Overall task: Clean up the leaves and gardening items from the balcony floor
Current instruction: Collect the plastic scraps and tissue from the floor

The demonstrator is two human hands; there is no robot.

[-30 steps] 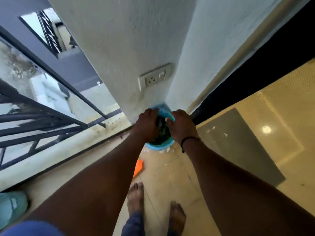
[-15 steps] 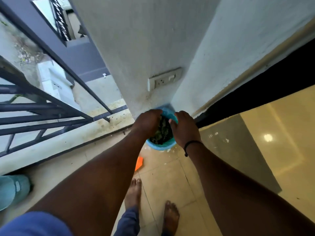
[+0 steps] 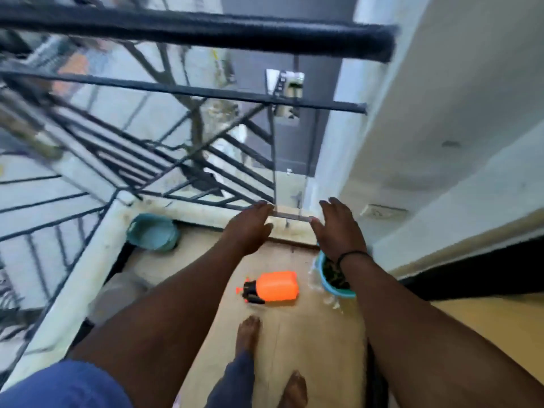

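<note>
Between pickups, by my read. Left hand point(image 3: 250, 228) and right hand point(image 3: 338, 228) hang spread over the floor point(image 3: 294, 334), each grip released, holding nothing. Blue tub point(image 3: 331, 285), dark leaves point(image 3: 334, 273) inside, sits under right wrist by the wall. Orange sprayer point(image 3: 275, 286) lies on its side between the arms; likely next, needs a stoop and a one-hand grasp. Count: one sprayer, one blue tub, one teal basin point(image 3: 153, 235) at the railing.
</note>
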